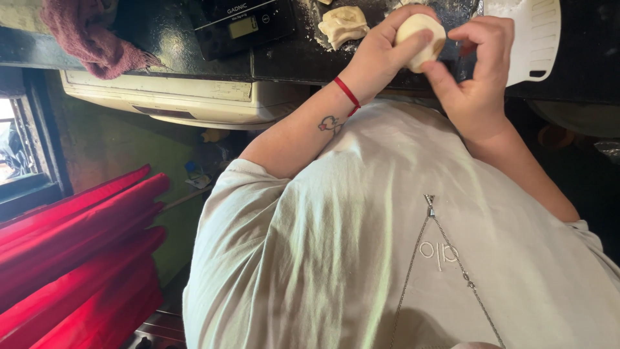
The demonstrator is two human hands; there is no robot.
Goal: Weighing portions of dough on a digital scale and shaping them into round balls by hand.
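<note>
Dough ball held in closed left hand; right hand fingers pinch its edge

- A black kitchen scale is sitting on the dark counter at about eleven o'clock.
- Its small rectangular screen is showing pale grey-green, with white lettering printed above it.
</note>
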